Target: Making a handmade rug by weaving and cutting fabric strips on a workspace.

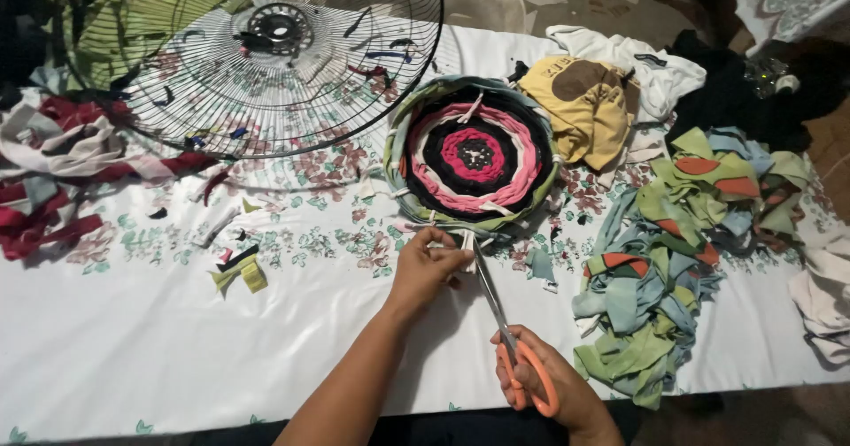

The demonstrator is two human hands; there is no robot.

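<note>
A round woven rag mat (474, 152) in pink, black, white and green rings lies on a white floral tablecloth (159, 340). My left hand (427, 267) pinches a white fabric strip (467, 244) hanging from the mat's near edge. My right hand (540, 382) grips orange-handled scissors (506, 335). Their blades point up toward that strip, right beside my left fingers.
A wire fan guard (266, 57) with cloth bits rests at the back left. Red and white strips (53, 172) lie far left. A pile of green, blue and orange strips (664, 260) sits right. Yellow cloth (584, 101), white and black garments lie behind. Small scraps (237, 267) dot the cloth.
</note>
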